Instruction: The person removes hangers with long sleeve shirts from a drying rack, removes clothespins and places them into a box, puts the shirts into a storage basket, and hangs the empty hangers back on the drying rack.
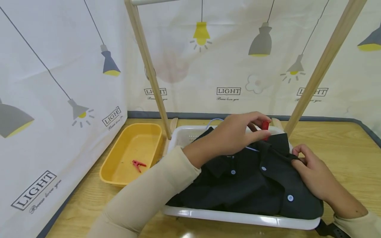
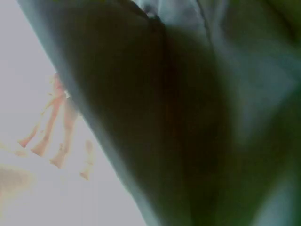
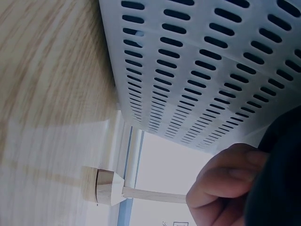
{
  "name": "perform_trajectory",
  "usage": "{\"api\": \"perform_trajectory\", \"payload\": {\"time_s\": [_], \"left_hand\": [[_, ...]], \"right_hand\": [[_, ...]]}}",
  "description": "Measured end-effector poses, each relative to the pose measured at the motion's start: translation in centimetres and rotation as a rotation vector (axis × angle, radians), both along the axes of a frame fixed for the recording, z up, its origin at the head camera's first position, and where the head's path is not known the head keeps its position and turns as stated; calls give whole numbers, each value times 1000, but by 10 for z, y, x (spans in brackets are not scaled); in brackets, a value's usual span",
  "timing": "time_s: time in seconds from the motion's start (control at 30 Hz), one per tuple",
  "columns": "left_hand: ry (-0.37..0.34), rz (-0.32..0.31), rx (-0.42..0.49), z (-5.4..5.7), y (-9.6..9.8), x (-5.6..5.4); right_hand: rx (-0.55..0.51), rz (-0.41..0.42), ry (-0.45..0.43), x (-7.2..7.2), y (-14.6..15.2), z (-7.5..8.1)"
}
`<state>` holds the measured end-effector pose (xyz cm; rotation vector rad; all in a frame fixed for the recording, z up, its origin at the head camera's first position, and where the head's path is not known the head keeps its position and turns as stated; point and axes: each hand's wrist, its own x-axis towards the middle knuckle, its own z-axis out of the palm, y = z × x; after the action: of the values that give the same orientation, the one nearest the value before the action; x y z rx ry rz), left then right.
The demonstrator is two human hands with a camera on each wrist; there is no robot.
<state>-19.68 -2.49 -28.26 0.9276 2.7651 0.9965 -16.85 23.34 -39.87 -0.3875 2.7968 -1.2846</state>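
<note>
While your right hand (image 1: 315,175) grips shirt (image 1: 253,191) at its two o'clock, left hand (image 1: 233,134) pinches clip (image 1: 265,126), apparently fastening; next, likely release.

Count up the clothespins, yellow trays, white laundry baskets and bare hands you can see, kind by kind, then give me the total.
Red clothespins: 2, one in the tray, one in the left hand
Yellow tray: 1
White laundry basket: 1
Hands, left and right hand: 2
Total: 6
</note>
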Motion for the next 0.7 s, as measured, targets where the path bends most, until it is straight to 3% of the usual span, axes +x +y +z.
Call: {"api": "perform_trajectory", "payload": {"time_s": [0.27, 0.7], "left_hand": [[87, 16, 4, 7, -26, 6], [68, 172, -62, 16, -82, 14]], "right_hand": [[-7, 10, 0, 0, 2, 0], [-31, 26, -1, -2, 1, -1]]}}
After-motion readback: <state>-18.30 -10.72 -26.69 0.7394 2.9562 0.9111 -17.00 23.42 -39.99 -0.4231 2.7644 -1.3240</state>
